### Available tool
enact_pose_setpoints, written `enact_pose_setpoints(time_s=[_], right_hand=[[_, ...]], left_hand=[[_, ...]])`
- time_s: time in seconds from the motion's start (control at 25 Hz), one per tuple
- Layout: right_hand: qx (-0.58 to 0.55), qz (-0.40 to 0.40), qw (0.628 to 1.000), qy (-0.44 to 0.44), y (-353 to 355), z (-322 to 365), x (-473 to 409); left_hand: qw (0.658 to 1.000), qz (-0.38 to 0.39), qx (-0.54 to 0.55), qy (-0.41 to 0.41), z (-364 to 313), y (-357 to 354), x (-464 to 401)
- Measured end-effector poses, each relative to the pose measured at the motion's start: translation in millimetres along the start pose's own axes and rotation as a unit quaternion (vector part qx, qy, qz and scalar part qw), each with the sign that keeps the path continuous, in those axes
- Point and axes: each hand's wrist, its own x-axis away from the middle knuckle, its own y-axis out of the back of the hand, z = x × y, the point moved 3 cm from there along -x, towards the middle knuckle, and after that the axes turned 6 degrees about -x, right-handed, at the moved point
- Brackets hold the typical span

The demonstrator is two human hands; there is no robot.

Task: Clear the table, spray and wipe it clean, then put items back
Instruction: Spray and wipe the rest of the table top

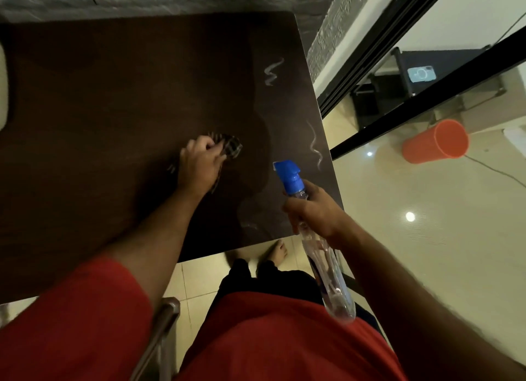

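Left hand [199, 164] bunched on the dark checked cloth [230, 146], pressing it onto the dark brown wooden surface [113, 96]. Right hand [313, 210] grips the clear spray bottle with blue trigger head [290, 175] over the surface's edge. Risks: white streaks [314, 147] beyond the right hand get missed; bottle slips, or sprays the floor.

orange cup [435, 142] on glass surface [427, 224]
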Motion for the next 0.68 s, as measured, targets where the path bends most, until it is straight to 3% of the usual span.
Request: enact_pose_setpoints(time_s=[0.08,0.16,0.28,0.4,0.44,0.6,0.68], right_hand=[[0.028,0.015,0.999,-0.004,1.6,-1.0,6.2],[0.042,0.033,0.999,-0.006,8.1,-0.3,9.0],[0.075,0.116,0.99,0.006,12.3,-0.6,13.4],[0.099,0.18,0.979,0.014,14.7,-4.8,23.4],[0.103,0.187,0.977,0.014,17.9,-7.2,25.0],[0.11,0.172,0.979,0.021,31.2,-21.5,24.3],[0.103,0.171,0.979,0.031,34.2,-28.4,22.2]], left_hand=[[0.997,-0.02,0.008,0.08,-12.0,-2.1,-29.0],[0.997,-0.011,0.022,0.074,-42.6,-4.9,-32.7],[0.999,0.008,0.01,-0.05,-67.0,-17.9,16.5],[0.981,-0.011,-0.003,-0.196,-41.8,-22.5,57.3],[0.981,-0.001,-0.017,-0.192,-28.6,-18.4,52.7],[0.998,-0.019,-0.002,0.062,-26.5,-4.2,8.5],[0.998,-0.006,0.012,0.066,-57.2,-9.3,18.3]])
